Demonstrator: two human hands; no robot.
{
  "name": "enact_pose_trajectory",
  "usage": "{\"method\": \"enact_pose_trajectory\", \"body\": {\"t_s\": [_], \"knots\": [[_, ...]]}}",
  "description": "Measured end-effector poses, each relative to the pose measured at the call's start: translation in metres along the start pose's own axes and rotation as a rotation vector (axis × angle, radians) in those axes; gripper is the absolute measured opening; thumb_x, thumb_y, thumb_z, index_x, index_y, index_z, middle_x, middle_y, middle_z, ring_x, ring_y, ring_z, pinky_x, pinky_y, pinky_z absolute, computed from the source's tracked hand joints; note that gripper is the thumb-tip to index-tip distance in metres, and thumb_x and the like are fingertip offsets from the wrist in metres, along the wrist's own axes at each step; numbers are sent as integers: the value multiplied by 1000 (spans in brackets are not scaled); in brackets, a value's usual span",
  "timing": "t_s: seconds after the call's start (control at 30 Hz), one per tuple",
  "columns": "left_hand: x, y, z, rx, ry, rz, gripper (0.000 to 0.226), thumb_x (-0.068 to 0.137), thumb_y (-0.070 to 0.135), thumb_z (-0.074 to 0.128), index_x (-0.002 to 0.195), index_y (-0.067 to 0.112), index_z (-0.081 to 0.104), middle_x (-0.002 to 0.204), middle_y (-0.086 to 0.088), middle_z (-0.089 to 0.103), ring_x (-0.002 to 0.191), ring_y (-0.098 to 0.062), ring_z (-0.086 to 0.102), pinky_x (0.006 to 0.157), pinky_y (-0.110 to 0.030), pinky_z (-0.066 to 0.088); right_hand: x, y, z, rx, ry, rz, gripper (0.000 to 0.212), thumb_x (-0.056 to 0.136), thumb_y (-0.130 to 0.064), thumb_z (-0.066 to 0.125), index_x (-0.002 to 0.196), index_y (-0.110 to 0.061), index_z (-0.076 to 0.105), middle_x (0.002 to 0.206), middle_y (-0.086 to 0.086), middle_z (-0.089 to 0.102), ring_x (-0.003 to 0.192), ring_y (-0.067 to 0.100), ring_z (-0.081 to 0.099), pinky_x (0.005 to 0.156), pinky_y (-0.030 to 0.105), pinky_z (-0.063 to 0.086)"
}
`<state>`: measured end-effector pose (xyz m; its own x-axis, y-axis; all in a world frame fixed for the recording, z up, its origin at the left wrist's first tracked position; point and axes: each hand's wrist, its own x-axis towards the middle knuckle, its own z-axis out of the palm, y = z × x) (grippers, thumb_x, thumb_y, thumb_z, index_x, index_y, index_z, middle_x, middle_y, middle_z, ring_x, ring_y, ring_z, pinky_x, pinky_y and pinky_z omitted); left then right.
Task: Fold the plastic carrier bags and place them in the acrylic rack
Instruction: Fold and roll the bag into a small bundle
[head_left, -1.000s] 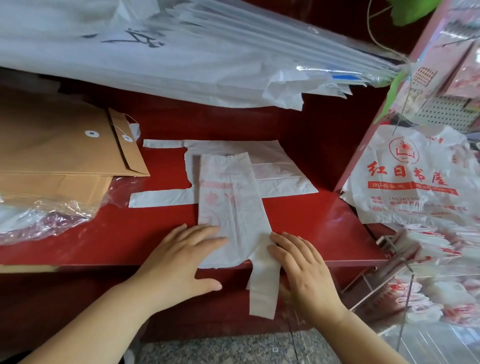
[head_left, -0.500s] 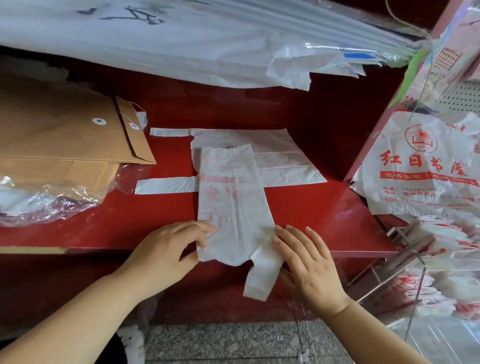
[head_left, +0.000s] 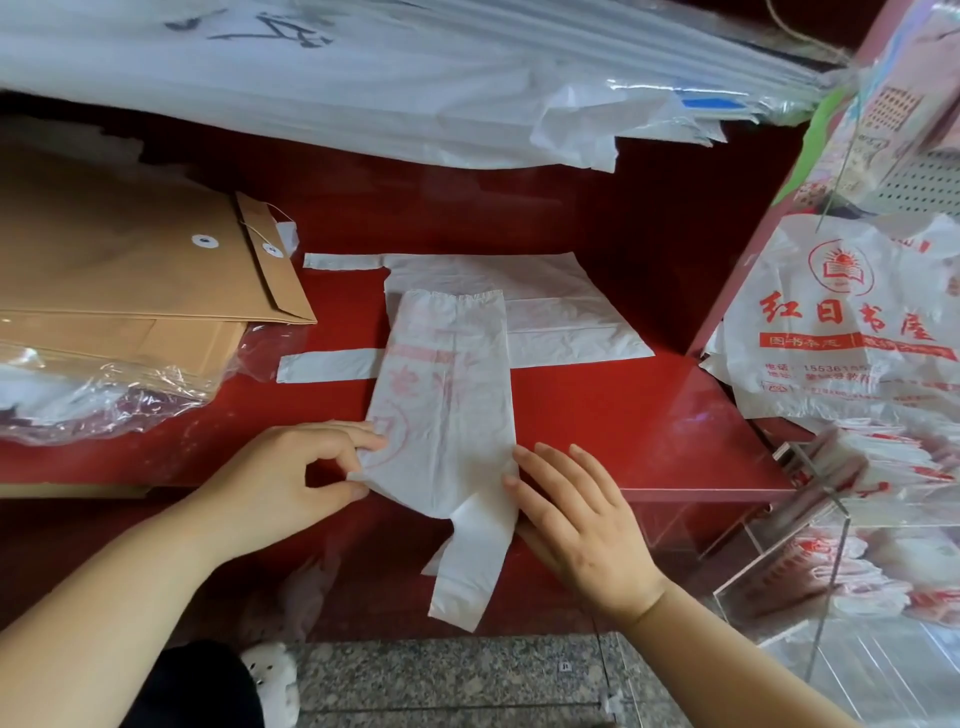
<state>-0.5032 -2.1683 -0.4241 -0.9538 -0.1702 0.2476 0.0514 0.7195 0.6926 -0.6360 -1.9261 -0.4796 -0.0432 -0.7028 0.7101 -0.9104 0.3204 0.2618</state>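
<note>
Hands are both working at the front edge of the red counter (head_left: 639, 415) in the head view, the only angle going. The carrier bag (head_left: 447, 395), narrowed into a long strip, is lying lengthways toward the person, its far end sitting on top of a second bag (head_left: 561, 312) spread flat behind it. The left hand (head_left: 280, 478) is pinching the strip's near left corner between thumb and curled fingers, and I'd say it is lifting that corner to start the next fold. The right hand (head_left: 582, 525) is lying flat, fingers straight and slightly spread, pressing along the strip's right edge and holding nothing, likely pinning the slippery plastic against the glossy top. The handles (head_left: 467, 566) are dangling over the counter's lip, between the two wrists. Off to the right the acrylic rack (head_left: 831, 561) is standing just beside the counter with folded bags in it; how full its slots are is hard to tell through the glare. Brown envelopes (head_left: 130, 270) are sitting well to the left, out of the way.
</note>
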Motion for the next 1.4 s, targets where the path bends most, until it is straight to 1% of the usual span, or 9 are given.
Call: {"method": "enact_pose_trajectory", "body": {"t_s": [0.13, 0.3, 0.4, 0.5, 0.6, 0.8, 1.1, 1.3, 1.4], "knots": [[-2, 3, 2, 11, 15, 2, 37, 70, -1, 73, 78, 33, 60, 92, 56, 47, 99, 31, 41, 82, 8, 26, 11, -10, 7, 140, 18, -34, 27, 92, -17, 44, 117, -7, 46, 121, 14, 59, 119, 23, 46, 110, 37, 26], [-7, 3, 4, -12, 98, 25, 30, 69, 11, 77, 75, 37, 63, 96, 32, 59, 100, 26, 46, 84, 3, 32, 20, -14, 4, 302, 47, 40, 11, 93, -18, 43, 93, -13, 52, 107, 8, 68, 111, 17, 53, 105, 31, 35], [-7, 1, 6, -66, 149, -2, 36, 73, 9, 73, 58, 40, 65, 90, 30, 63, 95, 24, 50, 81, 6, 30, 24, -18, -1, 405, 70, 187, 38, 98, -30, 36, 77, -13, 63, 102, 2, 69, 106, 12, 56, 101, 25, 35], [-3, 1, 11, -92, 197, -41, 31, 76, 9, 71, 57, 34, 67, 81, 35, 63, 92, 21, 54, 78, 5, 32, 29, -19, -2, 488, 41, 340, 12, 86, -27, 52, 84, -20, 61, 100, -10, 66, 104, -2, 53, 99, 11, 28], [2, 4, 13, -105, 215, -63, 28, 77, 12, 71, 55, 29, 64, 75, 39, 61, 90, 22, 54, 77, 5, 33, 26, -17, -1, 544, 33, 412, 14, 76, -23, 57, 90, -22, 57, 108, -10, 56, 113, -20, 39, 98, 7, 28], [3, 4, 0, -130, 45, -63, 27, 75, 3, 71, 63, 25, 64, 77, 49, 55, 89, 28, 49, 77, 9, 27, 13, -9, -11, 270, -174, 109, 50, 79, -40, 56, 124, -20, 46, 133, -2, 48, 128, 12, 40, 112, 30, 21], [4, 2, -3, -122, 11, -71, 42, 71, -2, 73, 50, 33, 63, 80, 47, 57, 91, 25, 51, 79, 7, 31, 13, -10, 3, 178, -11, 12, 20, 98, -22, 32, 102, -17, 51, 120, 2, 48, 113, 21, 48, 107, 30, 28], [6, 8, 0, -117, 77, -127, 29, 78, 4, 68, 61, 26, 59, 75, 32, 62, 83, 27, 51, 73, 8, 30, 37, -24, -13, 443, -3, 405, 25, 85, -17, 47, 68, -10, 63, 83, -5, 68, 83, 6, 55, 84, 18, 36], [11, 14, 4, -103, 171, -158, 28, 82, 8, 64, 61, 25, 56, 62, 26, 61, 70, 14, 55, 65, 2, 34, 56, -26, -18, 630, -37, 859, 41, 86, -13, 52, 47, -20, 42, 45, -10, 43, 49, 11, 35, 54, 21, 26]]}}
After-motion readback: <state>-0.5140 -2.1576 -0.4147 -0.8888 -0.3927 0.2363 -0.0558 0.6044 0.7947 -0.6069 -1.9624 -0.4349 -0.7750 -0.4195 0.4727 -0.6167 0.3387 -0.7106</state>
